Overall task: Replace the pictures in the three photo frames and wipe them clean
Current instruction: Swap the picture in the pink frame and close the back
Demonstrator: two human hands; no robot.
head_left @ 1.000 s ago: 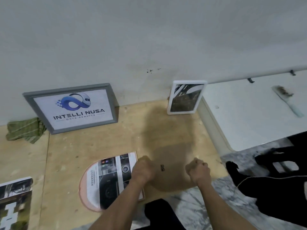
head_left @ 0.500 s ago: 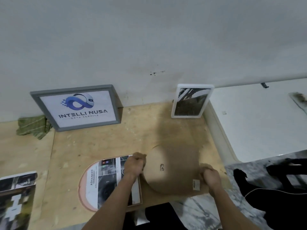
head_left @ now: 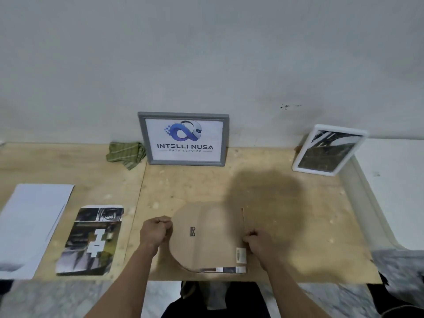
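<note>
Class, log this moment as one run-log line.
left hand: grips backing board | right hand: grips board | grey frame, white frame: against wall

Plain grey wall (head_left: 206, 53), plywood board (head_left: 298, 214), marbled floor (head_left: 57, 299)

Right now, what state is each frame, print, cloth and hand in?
Grey frame: upright against the wall, logo print inside.
White frame: leaning against the wall, photo inside.
Brown backing board: lying flat, back up, a print's edge showing beneath.
Loose photo print: flat, face up.
White sheet: flat.
Green cloth: crumpled, untouched.
Left hand: grips the board's left edge.
Right hand: grips its right edge.
</note>
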